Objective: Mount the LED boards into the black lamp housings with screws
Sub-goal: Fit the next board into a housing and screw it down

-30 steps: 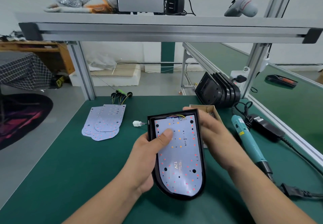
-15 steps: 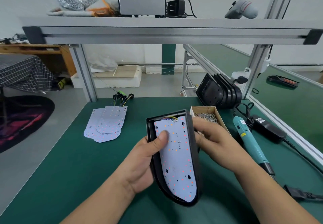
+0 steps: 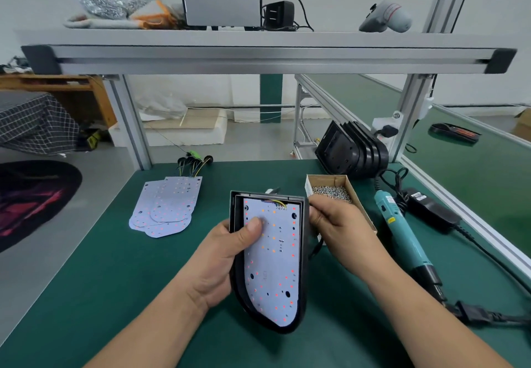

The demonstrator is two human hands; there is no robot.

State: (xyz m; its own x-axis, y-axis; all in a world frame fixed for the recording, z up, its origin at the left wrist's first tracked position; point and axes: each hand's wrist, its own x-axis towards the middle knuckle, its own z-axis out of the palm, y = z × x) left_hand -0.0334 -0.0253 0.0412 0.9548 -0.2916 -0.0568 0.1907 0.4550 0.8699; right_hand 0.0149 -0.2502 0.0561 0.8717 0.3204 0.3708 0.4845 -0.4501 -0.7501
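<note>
Our left hand (image 3: 227, 255) grips the left wall of a black, D-shaped plastic lamp housing (image 3: 283, 329), with the thumb pressed flat on the white, round-ended LED board (image 3: 273, 258) that lies inside it, yellow wires bunched at its straight top end. We hold the housing tilted up off the green desk (image 3: 86, 281), above the middle of its near half. Our right hand (image 3: 342, 229) sits at the housing's upper right rim with its fingers curled; we cannot tell whether they pinch a screw, grip the rim or hold nothing. Just behind that hand, towards the desk's right edge, stands a small open cardboard box (image 3: 357, 196) of silver screws (image 3: 330, 191). Just right of the box lies a teal electric screwdriver (image 3: 402, 232), untouched. We judge this unit to be at the seating step: the board is in, but its mounting holes show dark, so no screw seems driven yet. Plenty is left besides. A fanned stack of bare white LED boards (image 3: 166, 206) lies towards the far left corner, and a row of further black housings (image 3: 353, 152) leans at the far edge near the right post.
</note>
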